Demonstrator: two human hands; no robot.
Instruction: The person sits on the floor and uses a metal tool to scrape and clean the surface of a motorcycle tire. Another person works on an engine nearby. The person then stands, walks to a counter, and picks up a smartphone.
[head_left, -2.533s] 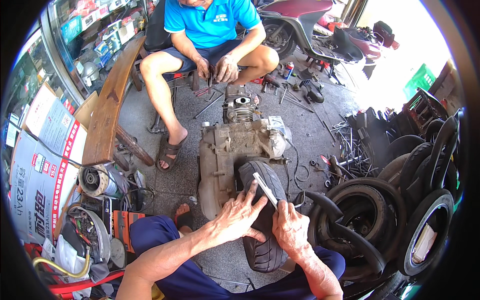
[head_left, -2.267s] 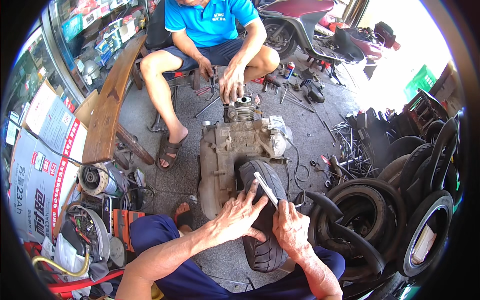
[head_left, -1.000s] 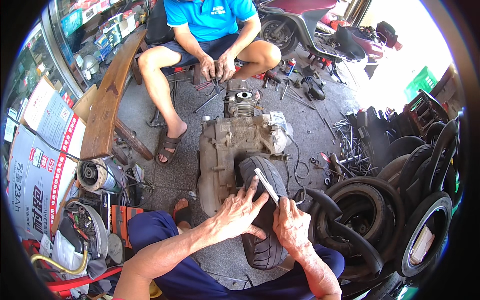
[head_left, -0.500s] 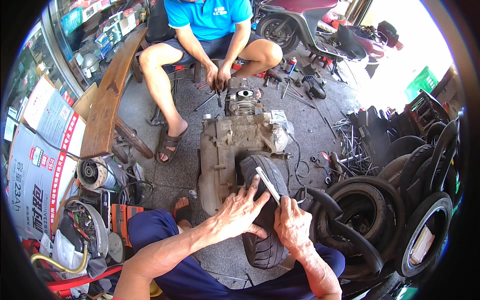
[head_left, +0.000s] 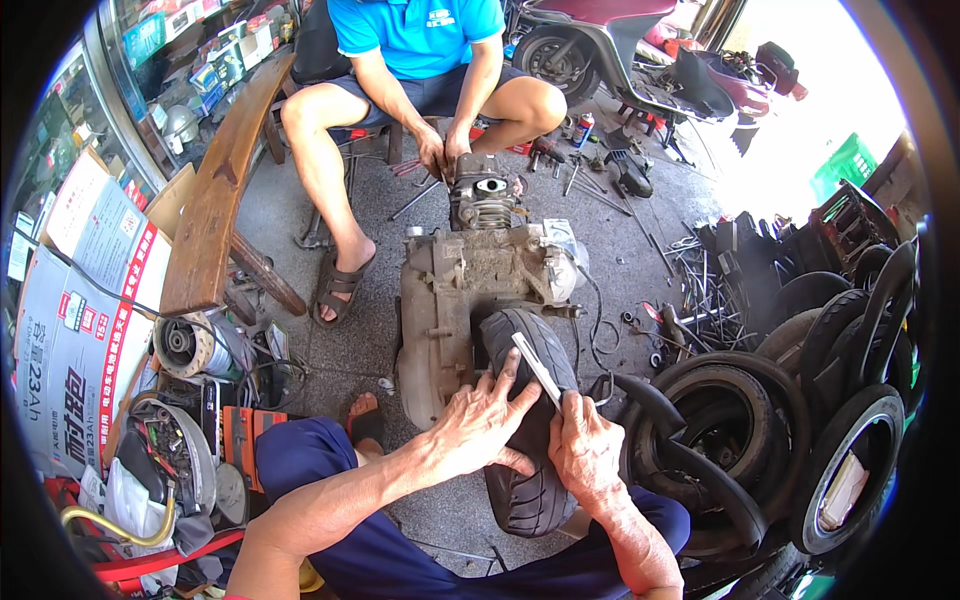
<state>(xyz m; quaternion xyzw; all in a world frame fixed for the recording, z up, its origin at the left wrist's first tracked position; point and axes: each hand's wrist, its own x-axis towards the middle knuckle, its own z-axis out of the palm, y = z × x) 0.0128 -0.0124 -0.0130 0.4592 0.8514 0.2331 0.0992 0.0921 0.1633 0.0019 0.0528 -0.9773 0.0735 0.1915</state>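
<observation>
My left hand (head_left: 475, 430) rests with fingers spread on the tread of a black tyre (head_left: 520, 505) between my knees, fingertips beside a pale flat bar (head_left: 535, 365). My right hand (head_left: 585, 440) grips the lower end of that bar, which lies lengthwise along the tread. The tyre's top abuts a grimy engine casing (head_left: 445, 300), with a finned cylinder (head_left: 485, 210) at its far end. Across from me a seated person in a blue shirt has both hands (head_left: 443, 150) low beside that cylinder; what they hold is hard to make out.
A wooden bench (head_left: 210, 230), leaning cardboard (head_left: 80, 330) and a toolbox (head_left: 243, 440) are at left. Stacked tyres (head_left: 710, 420) and heaped metal rods (head_left: 690, 270) crowd the right. Scattered tools (head_left: 595, 195) and a parked maroon scooter (head_left: 610, 50) are at the back.
The other person's hands have come down to the side of the cylinder. My hands and the bar keep almost the same place on the tyre; the view has shifted slightly.
</observation>
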